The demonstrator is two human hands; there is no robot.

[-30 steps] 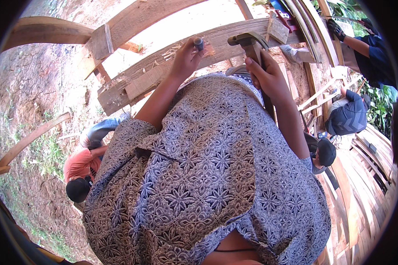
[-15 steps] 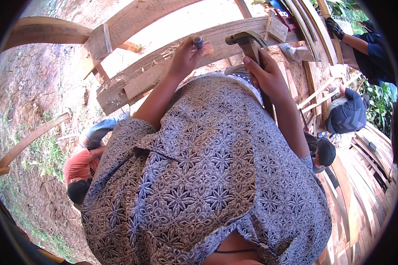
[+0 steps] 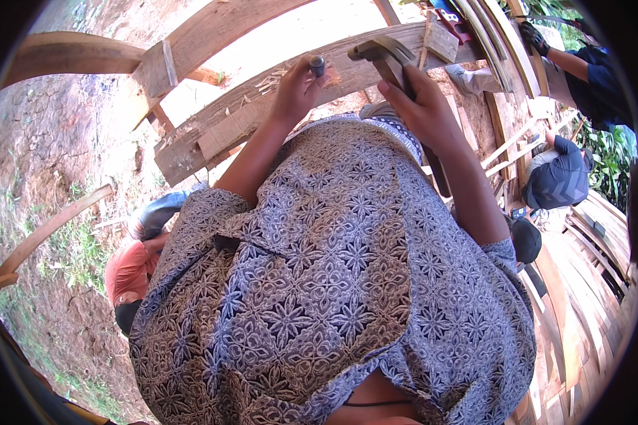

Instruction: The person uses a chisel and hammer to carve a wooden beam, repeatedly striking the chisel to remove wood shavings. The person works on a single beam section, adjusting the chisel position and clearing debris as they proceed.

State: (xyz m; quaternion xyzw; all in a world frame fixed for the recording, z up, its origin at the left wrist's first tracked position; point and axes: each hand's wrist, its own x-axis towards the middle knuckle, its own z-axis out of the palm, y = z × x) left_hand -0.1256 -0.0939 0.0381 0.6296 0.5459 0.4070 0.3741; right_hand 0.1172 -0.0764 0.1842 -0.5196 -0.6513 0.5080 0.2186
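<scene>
Hammer [image 3: 388, 55] is clasped by right grip [image 3: 424, 108], round-ended tool [image 3: 317, 66] by left grip [image 3: 295, 92]; shavings [image 3: 271, 81] are already cut, what remains is unclear.

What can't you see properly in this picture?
All in the head view:
Lower part of the round-topped tool: hidden by its top and the left hand.
Middle of the hammer handle: covered by the right hand.
Person in red: partly behind the patterned shirt.
Gloved person: cut off at the right edge.
</scene>
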